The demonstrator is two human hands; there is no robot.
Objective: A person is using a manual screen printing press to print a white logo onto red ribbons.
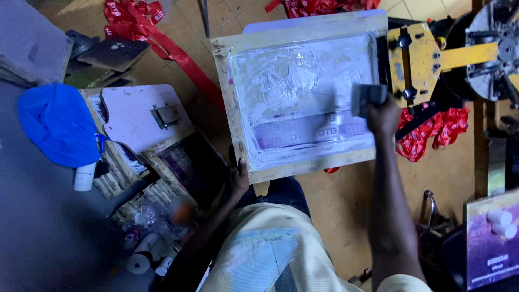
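A wooden-framed printing screen (232, 103) smeared with white ink lies in front of me, hinged to a yellow clamp arm (416, 62) at its right side. My right hand (381, 116) is shut on a dark squeegee (368, 97) resting on the mesh near the screen's right edge. My left hand (239, 174) grips the near left corner of the wooden frame. Pale lettering shows through the mesh along the lower band.
Red printed ribbons lie on the floor at top left (140, 19), top centre and under the clamp (432, 130). A blue cloth (59, 124), stacked boards with a white plate (140, 116) and paper rolls (141, 258) sit left. A round metal carousel hub (494, 51) is at top right.
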